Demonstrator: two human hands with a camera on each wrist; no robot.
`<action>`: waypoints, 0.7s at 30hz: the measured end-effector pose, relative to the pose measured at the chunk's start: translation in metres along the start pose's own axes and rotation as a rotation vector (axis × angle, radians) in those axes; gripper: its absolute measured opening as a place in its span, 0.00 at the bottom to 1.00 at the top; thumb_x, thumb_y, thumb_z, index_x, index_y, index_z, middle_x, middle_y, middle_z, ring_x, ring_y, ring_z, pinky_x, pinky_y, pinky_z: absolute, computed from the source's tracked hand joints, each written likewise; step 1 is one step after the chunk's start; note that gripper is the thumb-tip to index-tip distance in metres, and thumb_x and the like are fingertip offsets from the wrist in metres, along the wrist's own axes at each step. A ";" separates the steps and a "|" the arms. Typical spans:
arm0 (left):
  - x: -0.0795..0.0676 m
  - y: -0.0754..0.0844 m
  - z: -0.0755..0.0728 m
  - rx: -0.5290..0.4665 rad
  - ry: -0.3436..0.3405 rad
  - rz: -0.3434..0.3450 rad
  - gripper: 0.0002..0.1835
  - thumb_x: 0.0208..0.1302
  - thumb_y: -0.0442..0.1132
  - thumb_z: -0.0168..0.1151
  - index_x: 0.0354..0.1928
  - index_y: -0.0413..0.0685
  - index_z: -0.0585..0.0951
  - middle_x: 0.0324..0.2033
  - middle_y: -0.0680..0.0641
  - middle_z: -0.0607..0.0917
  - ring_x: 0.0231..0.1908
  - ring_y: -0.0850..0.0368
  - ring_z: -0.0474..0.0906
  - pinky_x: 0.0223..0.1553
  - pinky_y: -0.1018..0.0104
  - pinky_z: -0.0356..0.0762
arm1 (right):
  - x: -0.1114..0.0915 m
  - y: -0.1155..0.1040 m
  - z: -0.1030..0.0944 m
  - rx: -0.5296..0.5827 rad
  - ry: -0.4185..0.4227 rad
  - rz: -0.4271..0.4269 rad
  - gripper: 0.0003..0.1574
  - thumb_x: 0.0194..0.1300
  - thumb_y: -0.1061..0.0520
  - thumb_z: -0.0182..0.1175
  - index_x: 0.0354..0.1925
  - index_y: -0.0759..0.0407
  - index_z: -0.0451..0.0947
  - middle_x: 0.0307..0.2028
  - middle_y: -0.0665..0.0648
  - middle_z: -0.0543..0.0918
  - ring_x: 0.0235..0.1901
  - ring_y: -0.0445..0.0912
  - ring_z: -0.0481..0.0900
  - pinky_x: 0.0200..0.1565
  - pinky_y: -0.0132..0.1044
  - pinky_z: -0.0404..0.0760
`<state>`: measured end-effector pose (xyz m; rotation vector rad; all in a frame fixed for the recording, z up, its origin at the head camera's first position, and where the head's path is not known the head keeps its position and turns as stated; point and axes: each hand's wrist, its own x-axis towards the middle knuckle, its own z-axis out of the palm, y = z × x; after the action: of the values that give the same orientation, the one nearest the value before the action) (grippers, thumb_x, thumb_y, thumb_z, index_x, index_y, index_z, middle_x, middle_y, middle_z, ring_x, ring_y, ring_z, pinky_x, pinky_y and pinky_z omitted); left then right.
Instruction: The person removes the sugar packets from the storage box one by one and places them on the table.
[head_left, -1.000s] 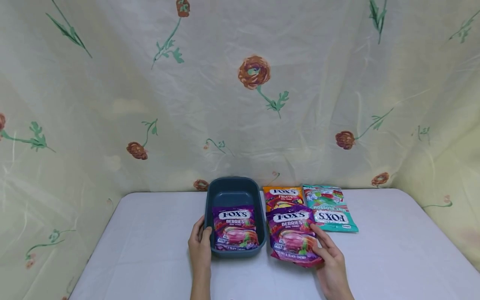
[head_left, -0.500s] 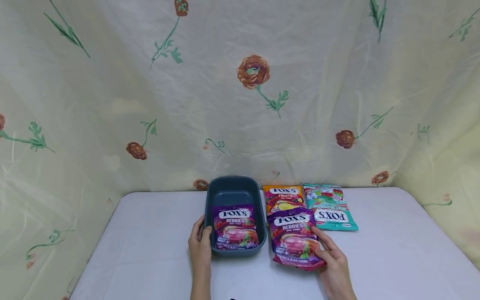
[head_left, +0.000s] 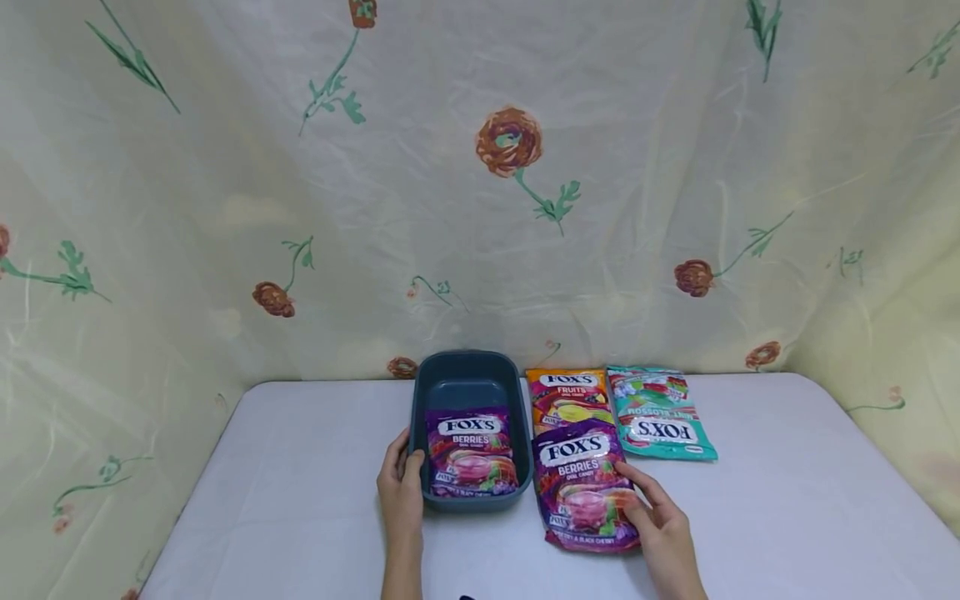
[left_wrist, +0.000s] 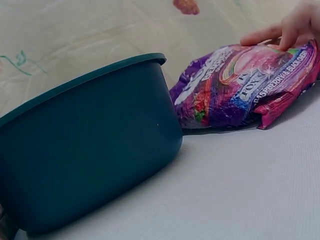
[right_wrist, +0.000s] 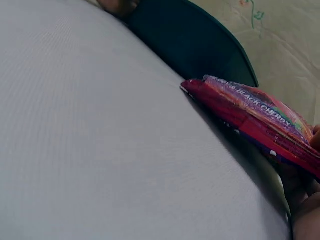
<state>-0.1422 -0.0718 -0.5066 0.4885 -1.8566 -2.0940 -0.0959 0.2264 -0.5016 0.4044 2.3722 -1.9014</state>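
My left hand grips the left wall of a dark teal plastic tub, thumb at the rim. A purple Fox's Berries candy bag lies face up inside, toward the near end. To the right of the tub, my right hand holds a second purple Berries candy bag by its right edge, thumb on the printed front. In the left wrist view this held bag is tilted, low over the cloth beside the tub. The right wrist view shows its lower edge close over the table.
Behind the held bag lie an orange Fox's Fruits candy bag and, right of it, a teal Mint Blossom candy bag, turned upside down. A white cloth covers the table. A floral curtain hangs along the back and sides.
The right hand has drawn the held Berries bag slightly toward me and lower, showing more of the orange bag behind it. The left hand and tub stay in place.
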 end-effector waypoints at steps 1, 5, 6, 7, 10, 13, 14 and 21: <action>0.000 -0.001 0.000 0.001 0.000 -0.001 0.22 0.66 0.36 0.50 0.62 0.49 0.72 0.63 0.43 0.73 0.65 0.51 0.67 0.67 0.54 0.63 | -0.001 0.001 0.000 -0.026 0.004 -0.002 0.27 0.73 0.54 0.43 0.68 0.42 0.60 0.72 0.47 0.57 0.72 0.47 0.54 0.56 0.16 0.67; 0.000 -0.003 0.000 0.006 -0.001 -0.004 0.22 0.66 0.36 0.51 0.62 0.49 0.73 0.63 0.43 0.73 0.65 0.50 0.67 0.67 0.53 0.63 | -0.004 0.003 0.001 -0.072 0.035 0.002 0.27 0.73 0.48 0.44 0.68 0.41 0.60 0.72 0.48 0.59 0.69 0.47 0.62 0.56 0.19 0.70; -0.001 -0.003 0.000 0.010 -0.001 -0.004 0.22 0.66 0.36 0.51 0.62 0.49 0.73 0.63 0.43 0.73 0.65 0.50 0.67 0.67 0.53 0.63 | -0.005 0.004 0.001 -0.085 0.047 0.009 0.27 0.73 0.49 0.44 0.68 0.41 0.60 0.71 0.48 0.59 0.67 0.45 0.66 0.55 0.19 0.71; 0.000 -0.004 0.000 0.009 -0.001 -0.004 0.22 0.66 0.36 0.51 0.62 0.49 0.73 0.63 0.43 0.73 0.65 0.50 0.67 0.67 0.53 0.63 | -0.006 0.005 0.001 -0.102 0.062 0.017 0.27 0.73 0.50 0.44 0.68 0.40 0.60 0.71 0.49 0.60 0.63 0.42 0.70 0.54 0.20 0.72; 0.000 -0.003 -0.001 0.015 -0.002 -0.002 0.22 0.66 0.36 0.51 0.62 0.49 0.73 0.63 0.43 0.73 0.65 0.50 0.67 0.67 0.54 0.63 | -0.009 0.006 0.002 -0.159 0.104 0.027 0.28 0.73 0.57 0.43 0.68 0.41 0.60 0.68 0.53 0.65 0.51 0.32 0.76 0.48 0.20 0.76; 0.000 -0.002 -0.001 0.019 -0.003 -0.001 0.22 0.66 0.36 0.50 0.62 0.49 0.72 0.64 0.43 0.73 0.66 0.50 0.66 0.67 0.54 0.63 | -0.011 0.007 0.005 -0.201 0.127 0.001 0.30 0.71 0.61 0.41 0.68 0.44 0.59 0.66 0.57 0.68 0.50 0.34 0.75 0.44 0.17 0.74; 0.000 -0.002 -0.002 0.021 -0.004 -0.001 0.22 0.66 0.37 0.50 0.62 0.49 0.72 0.64 0.43 0.72 0.66 0.50 0.66 0.67 0.55 0.63 | -0.011 0.008 0.007 -0.212 0.128 -0.014 0.30 0.71 0.61 0.40 0.68 0.45 0.58 0.65 0.58 0.69 0.53 0.38 0.75 0.44 0.16 0.73; 0.000 -0.002 -0.002 0.019 -0.014 -0.009 0.22 0.67 0.38 0.50 0.62 0.50 0.72 0.64 0.44 0.72 0.66 0.49 0.66 0.67 0.54 0.63 | -0.011 0.009 0.013 -0.293 0.145 -0.082 0.31 0.69 0.62 0.38 0.69 0.49 0.56 0.68 0.58 0.62 0.64 0.54 0.66 0.61 0.41 0.73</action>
<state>-0.1410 -0.0736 -0.5084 0.4888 -1.8869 -2.0924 -0.0842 0.2139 -0.5104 0.4398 2.7464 -1.5647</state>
